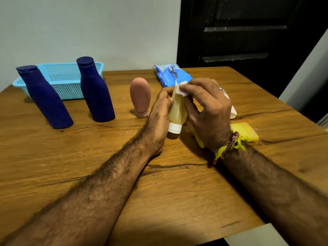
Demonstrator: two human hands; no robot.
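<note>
white wipe (182, 90) mostly hidden under right hand (209, 110), yellow cloth (246, 132) partly beneath it, pack (170, 75) print unreadable

Plastic on grained wood
Satin, cracked wooden table (159, 183); perforated plastic basket (65, 77); before the basket, matt navy bottles (44, 98) (96, 93); tube (177, 110) smooth translucent plastic; wipe (182, 89) perhaps paper.

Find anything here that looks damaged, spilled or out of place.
The table is cracked: dark splits run through the wood, one just right of the right hand, another nearer, mid-table. Nothing looks spilled.
</note>
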